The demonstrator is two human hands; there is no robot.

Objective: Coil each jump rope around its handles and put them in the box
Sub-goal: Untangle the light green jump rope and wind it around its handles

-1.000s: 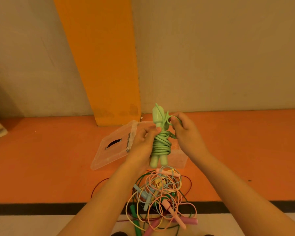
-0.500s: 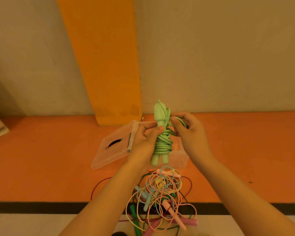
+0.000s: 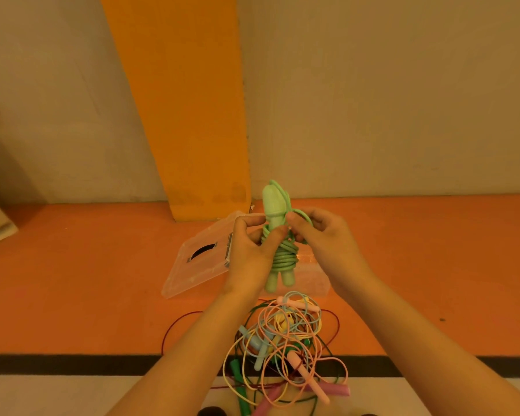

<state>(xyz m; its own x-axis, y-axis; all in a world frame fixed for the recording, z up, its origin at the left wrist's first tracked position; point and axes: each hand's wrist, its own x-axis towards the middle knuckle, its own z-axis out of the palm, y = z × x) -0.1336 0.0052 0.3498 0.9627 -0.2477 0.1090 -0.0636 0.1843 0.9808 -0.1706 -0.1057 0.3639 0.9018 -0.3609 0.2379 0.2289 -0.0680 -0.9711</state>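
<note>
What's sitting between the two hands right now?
In the head view, the green jump rope, its cord coiled round both handles, stands upright between the left hand and right hand; both grip it.

My left hand [image 3: 251, 256] curls round the green jump rope [image 3: 284, 256], thumb pressed across its coils. My right hand [image 3: 324, 238] pinches a loop near its top. Both hands meet close together in front of me.

We can read no text, label, brand, number or sign; the dark mark on the clear plastic lid [image 3: 186, 276] shows no letters
</note>
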